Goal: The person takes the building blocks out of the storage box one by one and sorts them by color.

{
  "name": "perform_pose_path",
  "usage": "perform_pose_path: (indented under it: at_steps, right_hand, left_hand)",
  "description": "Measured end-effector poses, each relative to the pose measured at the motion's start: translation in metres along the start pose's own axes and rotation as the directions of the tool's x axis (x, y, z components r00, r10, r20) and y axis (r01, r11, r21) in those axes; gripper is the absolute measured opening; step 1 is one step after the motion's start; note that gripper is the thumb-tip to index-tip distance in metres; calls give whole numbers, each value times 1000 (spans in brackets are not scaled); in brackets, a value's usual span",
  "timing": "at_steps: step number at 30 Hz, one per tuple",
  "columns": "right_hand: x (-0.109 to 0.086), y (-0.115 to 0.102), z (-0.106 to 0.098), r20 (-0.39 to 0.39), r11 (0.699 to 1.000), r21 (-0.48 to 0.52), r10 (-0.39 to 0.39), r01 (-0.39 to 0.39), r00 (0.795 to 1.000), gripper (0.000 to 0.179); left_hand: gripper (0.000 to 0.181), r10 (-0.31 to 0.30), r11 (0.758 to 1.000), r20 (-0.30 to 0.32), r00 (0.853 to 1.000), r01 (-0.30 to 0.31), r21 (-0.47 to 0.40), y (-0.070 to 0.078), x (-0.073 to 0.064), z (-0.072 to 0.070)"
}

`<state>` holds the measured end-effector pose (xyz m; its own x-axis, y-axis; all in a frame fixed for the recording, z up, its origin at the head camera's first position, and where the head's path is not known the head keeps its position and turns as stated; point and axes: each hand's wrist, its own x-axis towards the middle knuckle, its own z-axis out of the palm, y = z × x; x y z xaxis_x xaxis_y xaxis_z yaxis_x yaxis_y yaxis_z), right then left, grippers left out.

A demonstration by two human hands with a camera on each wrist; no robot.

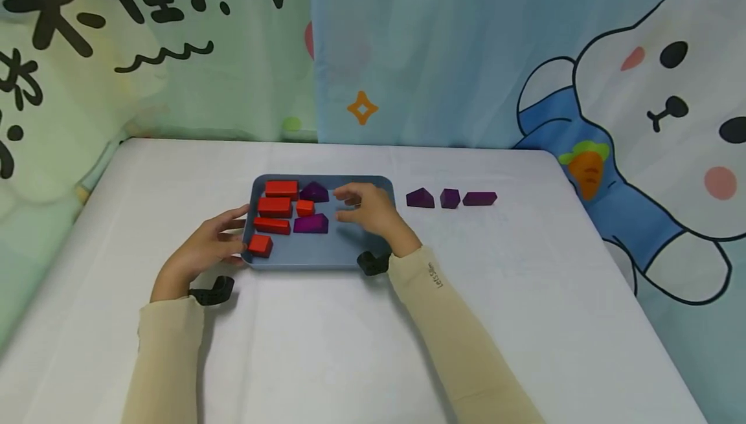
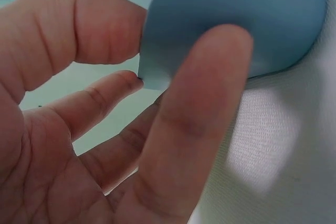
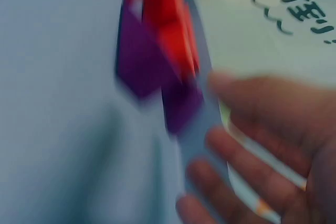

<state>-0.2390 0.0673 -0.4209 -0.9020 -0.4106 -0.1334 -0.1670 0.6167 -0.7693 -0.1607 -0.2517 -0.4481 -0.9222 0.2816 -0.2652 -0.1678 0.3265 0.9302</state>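
A grey-blue tray [image 1: 315, 261] lies on the white table, holding several red blocks [image 1: 274, 206] and two purple blocks [image 1: 311, 224] in its left half. At the tray's left side, my left hand [image 1: 212, 246] holds the edge. In the left wrist view, one finger [image 2: 199, 98] lies against the tray's outer wall [image 2: 283, 19] and another bends at its rim. My right hand [image 1: 367, 207] hovers over the tray's right half with nothing in it, fingers apart and loosely bent. Red and purple blocks appear blurred beside it in the right wrist view.
Three purple blocks stand in a row right of the tray: a left one [image 1: 420, 198], a small middle one [image 1: 450, 198] and a long one [image 1: 480, 199]. Printed cloth [image 1: 408, 55] hangs behind the table [image 1: 303, 346]. Both wrists carry black camera mounts.
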Motion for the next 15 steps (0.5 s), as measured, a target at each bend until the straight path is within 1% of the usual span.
perform_pose_path:
  at_steps: [3,6,10,13,15]
  right_hand:
    - [4,-8,10,69,998,-37,48,-46,996,52]
    - [10,-19,16,110,992,-97,89,-79,990,54]
    - [17,-31,23,137,981,-176,112,-87,984,53]
    - [19,-33,27,148,971,-223,125,-90,981,49]
    - [20,-32,29,142,966,-240,135,-98,981,43]
  left_hand:
    - [80,3,1000,0,1000,-3,3,1,0,0]
    - [81,8,1000,-3,1000,-8,0,3,0,-1]
    - [81,2,1000,-3,1000,-2,-4,5,-1,-2]
    - [81,-3,1000,5,1000,3,-7,3,-2,-1]
    - [81,-1,1000,9,1000,1,-12,2,-2,0]
